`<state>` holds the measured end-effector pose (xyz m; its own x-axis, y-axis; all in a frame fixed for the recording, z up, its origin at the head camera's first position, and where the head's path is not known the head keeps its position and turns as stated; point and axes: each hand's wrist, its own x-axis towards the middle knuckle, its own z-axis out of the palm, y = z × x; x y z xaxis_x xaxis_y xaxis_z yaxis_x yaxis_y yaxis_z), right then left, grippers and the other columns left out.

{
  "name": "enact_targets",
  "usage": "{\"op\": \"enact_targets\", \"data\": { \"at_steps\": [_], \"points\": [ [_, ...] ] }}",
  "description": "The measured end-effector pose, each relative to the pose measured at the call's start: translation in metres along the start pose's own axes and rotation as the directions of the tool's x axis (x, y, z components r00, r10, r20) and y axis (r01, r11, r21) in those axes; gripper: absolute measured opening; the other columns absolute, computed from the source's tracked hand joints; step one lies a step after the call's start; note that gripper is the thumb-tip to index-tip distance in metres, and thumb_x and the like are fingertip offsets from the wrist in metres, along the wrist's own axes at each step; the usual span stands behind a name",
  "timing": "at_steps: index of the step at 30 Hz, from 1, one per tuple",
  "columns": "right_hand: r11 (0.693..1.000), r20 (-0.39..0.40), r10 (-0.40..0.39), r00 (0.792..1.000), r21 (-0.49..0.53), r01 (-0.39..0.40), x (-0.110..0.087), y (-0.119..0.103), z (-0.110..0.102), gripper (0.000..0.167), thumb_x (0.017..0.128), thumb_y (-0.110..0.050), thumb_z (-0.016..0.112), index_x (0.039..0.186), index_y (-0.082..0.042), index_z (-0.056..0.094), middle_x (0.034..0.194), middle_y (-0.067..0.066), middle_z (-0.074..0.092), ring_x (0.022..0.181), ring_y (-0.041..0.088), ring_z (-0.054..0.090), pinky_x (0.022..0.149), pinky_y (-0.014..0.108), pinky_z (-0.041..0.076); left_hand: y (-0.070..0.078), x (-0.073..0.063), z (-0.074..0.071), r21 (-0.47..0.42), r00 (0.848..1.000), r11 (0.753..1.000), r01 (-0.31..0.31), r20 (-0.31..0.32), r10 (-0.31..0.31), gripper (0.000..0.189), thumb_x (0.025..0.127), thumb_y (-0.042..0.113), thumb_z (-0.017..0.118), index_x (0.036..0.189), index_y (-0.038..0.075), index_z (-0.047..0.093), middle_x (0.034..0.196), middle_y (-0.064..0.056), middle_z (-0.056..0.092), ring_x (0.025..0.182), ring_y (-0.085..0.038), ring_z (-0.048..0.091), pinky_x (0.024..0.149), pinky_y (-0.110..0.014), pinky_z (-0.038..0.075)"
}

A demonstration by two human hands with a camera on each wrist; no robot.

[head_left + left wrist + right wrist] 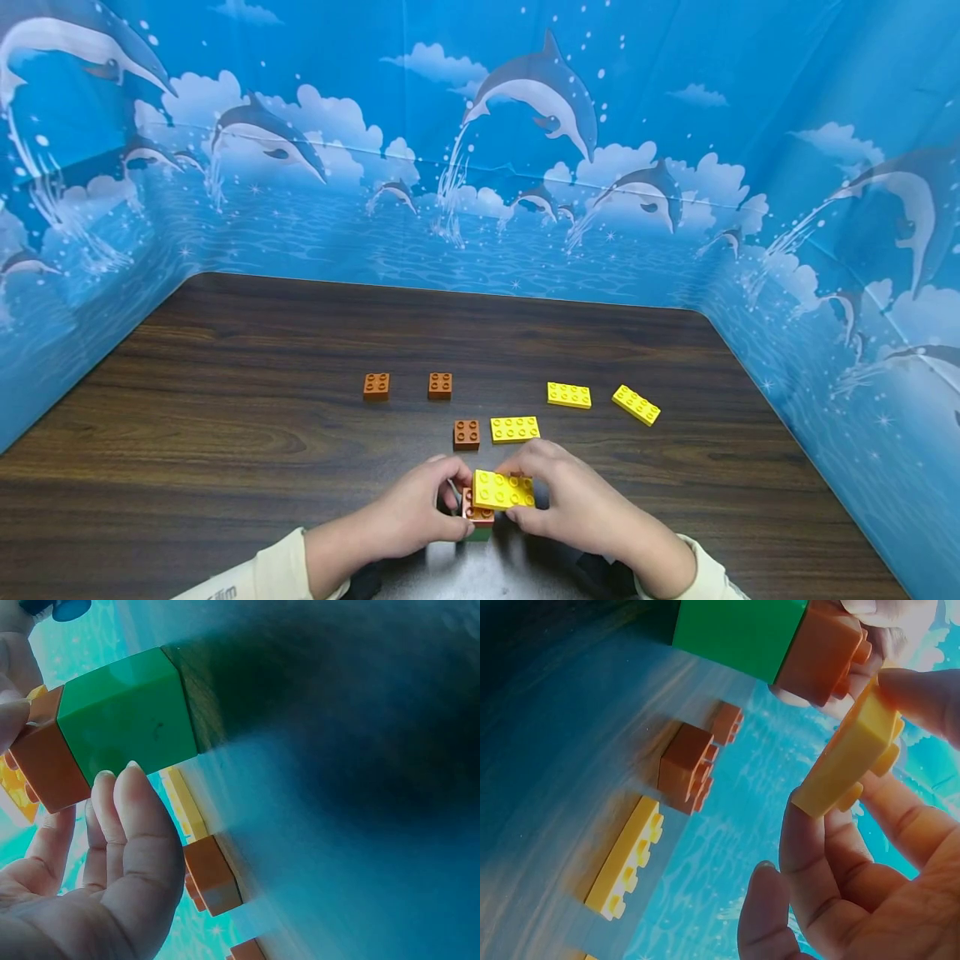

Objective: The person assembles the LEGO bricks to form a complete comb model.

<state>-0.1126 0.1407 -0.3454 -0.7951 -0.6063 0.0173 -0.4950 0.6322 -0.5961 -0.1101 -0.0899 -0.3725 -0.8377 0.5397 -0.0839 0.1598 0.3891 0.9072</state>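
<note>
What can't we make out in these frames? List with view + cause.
- Green block, head view: mostly hidden by the brown brick on it and the left hand.
- Sleeve lettering, head view: cut off by the bottom edge.
- Lowest brick, left wrist view: cut off by the bottom edge.
- Table surface, left wrist view: blur and shadow hide its grain.

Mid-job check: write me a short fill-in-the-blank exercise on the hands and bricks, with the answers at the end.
1. The right hand holds a brick coloured ____.
2. The stacked brown brick sits on a block coloured ____.
3. Besides the held one, ____ yellow bricks lie on the table.
4. In the head view, the nearest loose brown brick lies to the ____ of the nearest loose yellow brick.

Missing words: yellow; green; three; left.
</note>
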Motion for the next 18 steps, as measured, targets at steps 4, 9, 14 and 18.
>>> {"op": "enact_targets", "data": {
  "at_steps": [4, 9, 14, 18],
  "points": [
    [1.000, 0.021, 0.007, 1.000, 0.006, -0.007, -0.0007, -0.0010, 0.0006, 0.029, 0.083, -0.018, 0.075, 0.111, -0.021, 0.068, 0.106, -0.014, 0.057, 0.095, 0.006, 0.049, 0.078, 0.026, 0.047, 0.0003, -0.0002, -0.0003, -0.002, 1.000, 1.000, 0.005, 0.005, -0.005, 0.031, 0.074, 0.007, 0.077, 0.099, 0.005, 0.059, 0.094, -0.004, 0.051, 0.081, -0.018, 0.052, 0.068, -0.025, 0.042],
    [1.000, 0.031, 0.000, 1.000, -0.003, 0.000, -0.0013, -0.0035, 0.0012, 0.029, 0.082, -0.018, 0.075, 0.111, -0.021, 0.069, 0.102, -0.016, 0.057, 0.092, 0.005, 0.048, 0.074, 0.023, 0.044, 0.0005, -0.0005, -0.0001, 0.000, 1.000, 1.000, 0.003, 0.004, -0.003, 0.031, 0.074, 0.007, 0.077, 0.099, 0.005, 0.059, 0.093, -0.004, 0.051, 0.080, -0.018, 0.051, 0.068, -0.025, 0.042],
    [0.999, 0.036, -0.002, 0.999, -0.039, 0.004, -0.0004, -0.0057, 0.0024, 0.030, 0.082, -0.019, 0.075, 0.112, -0.022, 0.068, 0.100, -0.016, 0.055, 0.089, 0.005, 0.047, 0.072, 0.022, 0.043, 0.0003, -0.0007, -0.0009, -0.016, 1.000, 1.000, 0.010, 0.014, -0.010, 0.031, 0.074, 0.005, 0.076, 0.101, 0.005, 0.059, 0.095, -0.004, 0.051, 0.081, -0.019, 0.051, 0.068, -0.025, 0.042],
    [0.996, 0.031, -0.011, 0.999, -0.089, 0.014, 0.0003, -0.0076, 0.0034, 0.031, 0.082, -0.021, 0.075, 0.112, -0.022, 0.068, 0.098, -0.016, 0.054, 0.089, 0.004, 0.046, 0.072, 0.021, 0.043, -0.0001, -0.0006, -0.0010, -0.026, 1.000, 1.000, 0.009, 0.017, -0.009, 0.032, 0.074, 0.005, 0.076, 0.102, 0.005, 0.060, 0.095, -0.004, 0.051, 0.081, -0.019, 0.050, 0.068, -0.024, 0.042]
  ]
}}
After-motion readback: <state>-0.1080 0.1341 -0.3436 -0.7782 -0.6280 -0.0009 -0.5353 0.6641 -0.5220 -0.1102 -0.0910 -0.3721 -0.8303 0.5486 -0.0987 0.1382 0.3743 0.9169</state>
